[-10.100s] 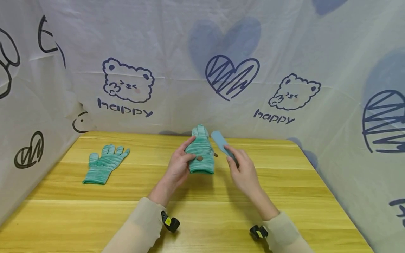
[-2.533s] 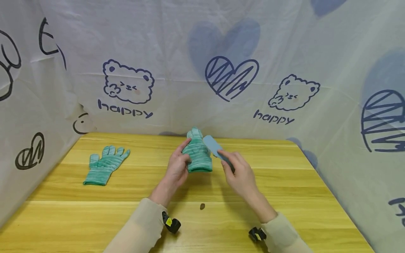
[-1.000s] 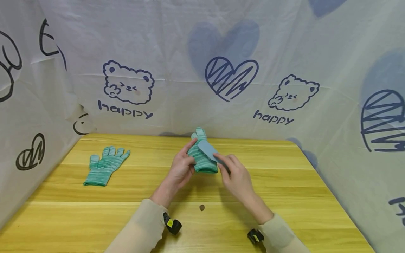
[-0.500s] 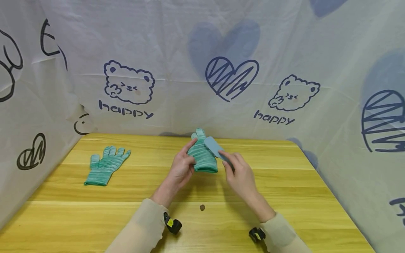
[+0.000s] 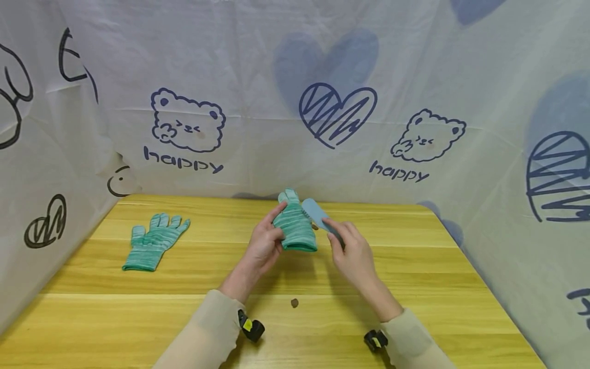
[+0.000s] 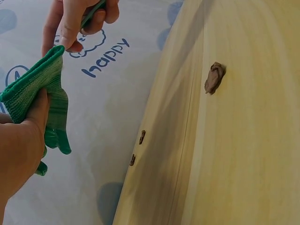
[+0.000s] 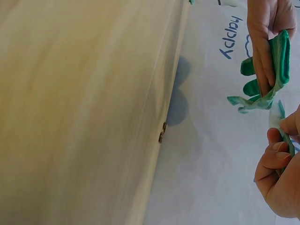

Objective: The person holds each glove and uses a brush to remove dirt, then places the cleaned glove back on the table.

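My left hand [image 5: 265, 243] grips a green striped knit glove [image 5: 297, 228], held above the table with its cuff towards me. In my right hand [image 5: 355, 253] is a light blue brush [image 5: 315, 212], pinched by its handle. The brush's bristles face the glove's right edge, at or very near it. A brown lump [image 5: 294, 303] lies on the table in front of the glove. Two smaller brown bits [image 6: 142, 137] show near the table's far edge in the left wrist view. The wrist views show the glove [image 7: 281, 61] and brush [image 7: 286, 140] side by side.
A second green glove [image 5: 154, 243] lies flat at the left of the wooden table [image 5: 415, 287], fingers pointing away. White cloth [image 5: 258, 128] with bear and heart drawings hangs behind and along both sides.
Ten seconds ago brown lumps were on the held glove; one now lies on the table in front. Over the last second, the brush has shifted right, from across the glove to its edge.
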{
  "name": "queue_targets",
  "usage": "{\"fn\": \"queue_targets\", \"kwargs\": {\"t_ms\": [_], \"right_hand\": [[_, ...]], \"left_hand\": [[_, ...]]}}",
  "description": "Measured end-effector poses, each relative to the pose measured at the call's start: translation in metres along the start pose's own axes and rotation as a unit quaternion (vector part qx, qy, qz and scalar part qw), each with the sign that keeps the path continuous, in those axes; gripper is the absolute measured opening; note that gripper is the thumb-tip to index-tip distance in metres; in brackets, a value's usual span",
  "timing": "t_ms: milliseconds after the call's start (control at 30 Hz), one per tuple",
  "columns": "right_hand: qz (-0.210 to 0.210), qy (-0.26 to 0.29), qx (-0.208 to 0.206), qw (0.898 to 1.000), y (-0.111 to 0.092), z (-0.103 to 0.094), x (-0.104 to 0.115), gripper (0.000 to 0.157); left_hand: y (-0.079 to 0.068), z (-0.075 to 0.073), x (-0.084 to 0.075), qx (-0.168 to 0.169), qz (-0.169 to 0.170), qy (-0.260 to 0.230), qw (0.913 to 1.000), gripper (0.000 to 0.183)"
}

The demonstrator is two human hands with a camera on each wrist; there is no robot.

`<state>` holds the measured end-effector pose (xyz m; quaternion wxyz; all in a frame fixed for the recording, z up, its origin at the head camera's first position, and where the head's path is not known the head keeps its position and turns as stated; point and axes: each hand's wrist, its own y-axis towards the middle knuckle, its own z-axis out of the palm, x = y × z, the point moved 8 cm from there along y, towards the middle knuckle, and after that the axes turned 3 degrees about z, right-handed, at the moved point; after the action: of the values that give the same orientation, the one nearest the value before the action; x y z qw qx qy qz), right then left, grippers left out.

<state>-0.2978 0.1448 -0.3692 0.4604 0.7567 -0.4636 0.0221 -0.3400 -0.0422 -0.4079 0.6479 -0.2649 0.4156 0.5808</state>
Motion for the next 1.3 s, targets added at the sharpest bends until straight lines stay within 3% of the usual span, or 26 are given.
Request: {"fn": "queue_targets", "kwargs": {"t_ms": [200, 433, 700, 1067, 1300], "right_hand": [[0.02, -0.003, 0.006, 1.0, 0.0, -0.001, -0.008, 0.035], [0.078, 0.005, 0.021, 0.997, 0.003, -0.007, -0.025, 0.036], [0.11, 0.038, 0.015, 0.993, 0.007, -0.012, -0.024, 0.038], [0.088, 0.071, 0.053, 0.992, 0.003, -0.004, 0.001, 0.028], [0.046, 0.077, 0.065, 0.994, -0.002, 0.004, 0.02, 0.027]], "left_hand": [[0.0, 0.001, -0.001, 0.003, 0.001, 0.003, 1.0, 0.085], [0.0, 0.0, -0.003, 0.0, 0.003, -0.005, 1.0, 0.089], [-0.001, 0.002, -0.004, 0.009, -0.003, -0.018, 0.9998, 0.089], [-0.001, 0.006, -0.004, 0.003, -0.003, -0.026, 0.9996, 0.091], [-0.002, 0.013, -0.005, 0.014, 0.007, -0.025, 0.9996, 0.092]]}}
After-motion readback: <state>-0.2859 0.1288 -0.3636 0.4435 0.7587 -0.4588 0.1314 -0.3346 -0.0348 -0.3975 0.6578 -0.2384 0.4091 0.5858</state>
